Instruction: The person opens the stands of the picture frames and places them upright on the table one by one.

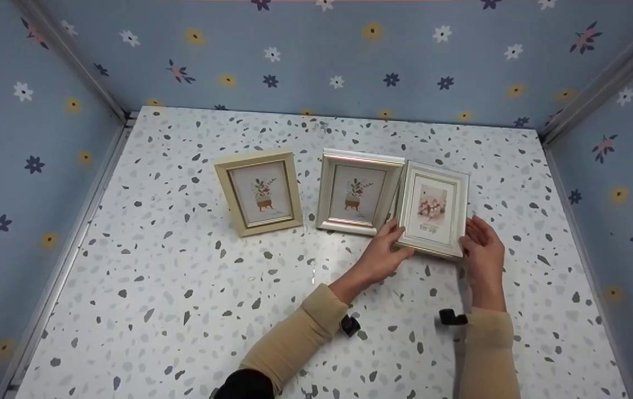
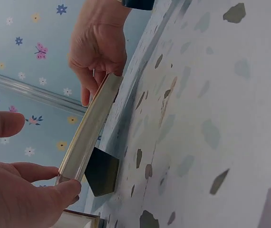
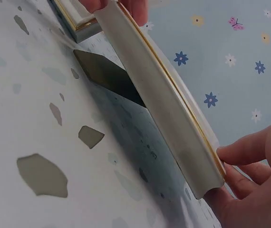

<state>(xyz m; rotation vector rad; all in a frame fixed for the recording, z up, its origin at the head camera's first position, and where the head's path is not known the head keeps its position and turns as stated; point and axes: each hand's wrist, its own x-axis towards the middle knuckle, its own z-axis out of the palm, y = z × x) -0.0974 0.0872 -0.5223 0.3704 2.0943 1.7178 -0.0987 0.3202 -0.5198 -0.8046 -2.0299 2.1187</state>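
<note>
A white picture frame (image 1: 408,235) with a pinkish print leans back at the right of a row of three. At its lower left corner my left hand (image 1: 380,257) pinches the edge between thumb and fingers. My right hand (image 1: 484,255) grips the lower right corner. Seen from below in the left wrist view, the frame's bottom edge (image 2: 90,126) tilts between both hands. Behind it a dark stand leg (image 3: 108,78) sticks out toward the tabletop. A silvery frame (image 1: 330,188) with a potted-plant print stands close against its left side.
Further left stands a cream-gold frame (image 1: 296,194) with a similar potted-plant print. All three are on a white speckled tabletop (image 1: 183,310). Blue flowered panels (image 1: 316,61) enclose the table at the back and both sides, with metal strips at the corners.
</note>
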